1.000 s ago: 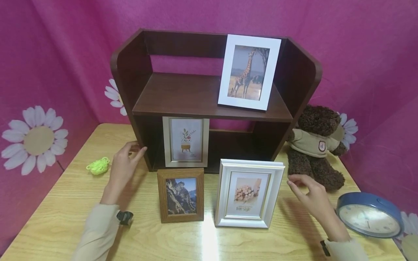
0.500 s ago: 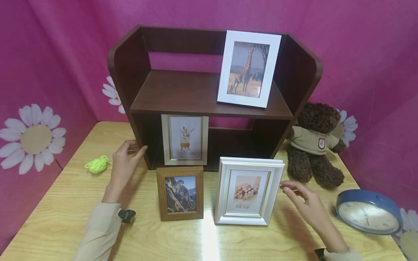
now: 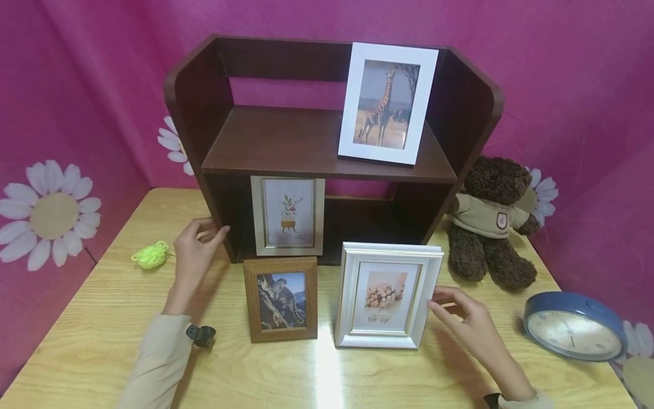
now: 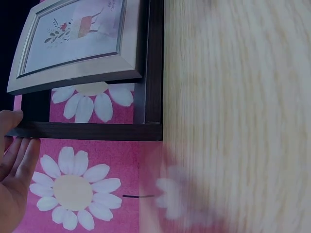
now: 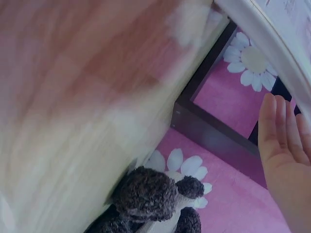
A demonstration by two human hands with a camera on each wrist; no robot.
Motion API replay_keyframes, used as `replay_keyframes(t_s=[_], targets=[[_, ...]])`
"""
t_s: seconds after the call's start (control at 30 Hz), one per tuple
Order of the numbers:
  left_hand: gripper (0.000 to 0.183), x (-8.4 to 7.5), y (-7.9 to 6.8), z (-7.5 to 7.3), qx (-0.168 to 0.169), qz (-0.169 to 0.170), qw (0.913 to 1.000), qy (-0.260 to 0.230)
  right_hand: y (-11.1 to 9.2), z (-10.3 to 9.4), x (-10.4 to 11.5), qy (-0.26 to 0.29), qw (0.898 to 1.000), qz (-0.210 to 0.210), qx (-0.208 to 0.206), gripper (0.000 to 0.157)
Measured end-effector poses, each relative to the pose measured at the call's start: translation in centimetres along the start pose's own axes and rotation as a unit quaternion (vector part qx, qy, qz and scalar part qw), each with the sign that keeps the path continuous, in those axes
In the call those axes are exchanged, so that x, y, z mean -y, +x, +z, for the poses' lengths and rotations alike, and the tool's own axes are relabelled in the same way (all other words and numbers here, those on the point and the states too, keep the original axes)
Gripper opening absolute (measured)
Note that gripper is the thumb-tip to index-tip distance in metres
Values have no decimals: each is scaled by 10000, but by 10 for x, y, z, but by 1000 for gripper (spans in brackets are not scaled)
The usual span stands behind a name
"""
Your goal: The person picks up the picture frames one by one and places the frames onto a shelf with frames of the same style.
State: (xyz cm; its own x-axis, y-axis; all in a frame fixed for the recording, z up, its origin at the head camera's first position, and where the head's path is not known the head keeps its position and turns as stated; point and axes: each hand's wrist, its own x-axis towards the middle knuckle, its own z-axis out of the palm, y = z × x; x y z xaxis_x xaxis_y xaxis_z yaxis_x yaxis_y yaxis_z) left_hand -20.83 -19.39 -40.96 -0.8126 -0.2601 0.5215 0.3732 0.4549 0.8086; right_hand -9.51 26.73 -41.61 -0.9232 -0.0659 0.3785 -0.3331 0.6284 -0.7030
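In the head view my left hand grips the left side panel of a dark brown two-tier shelf, thumb at its front edge. The left wrist view has the panel between thumb and fingers. My right hand is at the right edge of a white picture frame with a pink flower print, which stands on the table. Its thumb lies at the front edge and its fingers reach behind. To that frame's left stands a brown wooden picture frame with a leopard photo.
A white giraffe picture frame stands on the upper shelf, a beige plant picture frame on the lower left. A teddy bear sits right of the shelf, near a blue clock. Green yarn lies at the left of the table.
My right hand has moved left from beside the white flower-print picture frame to its right edge. The left hand keeps its hold on the shelf. The head view has shifted slightly.
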Motion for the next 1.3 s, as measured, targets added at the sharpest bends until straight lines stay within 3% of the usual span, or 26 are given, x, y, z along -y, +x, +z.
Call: replay_keyframes(t_s=[0.27,0.5,0.8,1.3], targets=[[22,-24,-2,-2,-133,-333,9993,-71,-2,12,5,549,9978,378,-26,35],[23,-3,1,-1,-224,-600,9979,-128,-5,18,4,1007,9937,491,-7,42],[21,-3,1,0,-221,-724,9969,-192,-7,20,0,1756,9820,695,-92,38],[22,-2,-1,0,-87,-978,9949,-244,-8,18,1,1960,9741,1085,-323,30]])
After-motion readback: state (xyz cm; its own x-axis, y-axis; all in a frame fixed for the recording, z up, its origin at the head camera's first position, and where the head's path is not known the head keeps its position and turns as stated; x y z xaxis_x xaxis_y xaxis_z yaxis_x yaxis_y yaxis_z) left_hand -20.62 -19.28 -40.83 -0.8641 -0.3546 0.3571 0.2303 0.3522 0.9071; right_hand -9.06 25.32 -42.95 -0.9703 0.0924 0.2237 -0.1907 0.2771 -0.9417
